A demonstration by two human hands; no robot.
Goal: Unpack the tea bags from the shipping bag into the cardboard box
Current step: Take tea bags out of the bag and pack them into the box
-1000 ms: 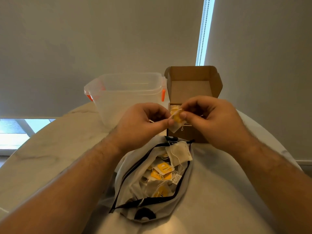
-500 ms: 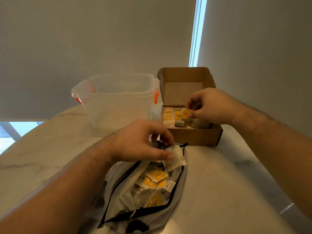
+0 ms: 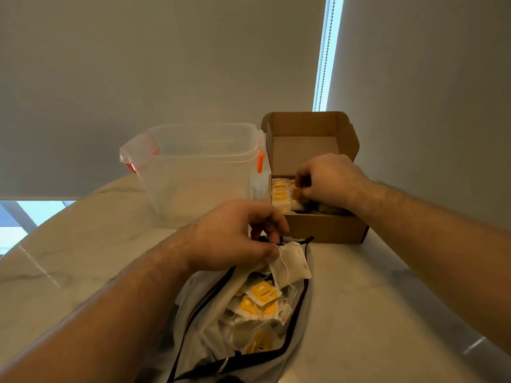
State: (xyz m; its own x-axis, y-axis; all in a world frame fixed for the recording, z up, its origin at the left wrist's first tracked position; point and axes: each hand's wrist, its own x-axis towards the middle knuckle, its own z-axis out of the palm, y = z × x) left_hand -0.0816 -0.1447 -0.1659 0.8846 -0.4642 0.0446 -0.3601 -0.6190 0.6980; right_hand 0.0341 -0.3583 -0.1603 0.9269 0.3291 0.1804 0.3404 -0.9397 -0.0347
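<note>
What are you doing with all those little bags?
A person is moving tea bags from the shipping bag into the cardboard box. The right hand is inside the box, pinching a yellow-tagged tea bag beside a row already standing there. The left hand pinches a white tea bag at the shipping bag's mouth. Many more lie in that bag.

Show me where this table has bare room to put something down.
Two bare patches of table. Left: bordered by the plastic container and the left forearm. Right: bordered by the cardboard box front, the shipping bag and the right forearm. Crowded: the strip between bag mouth and box, where the left hand pinches a tea bag.
</note>
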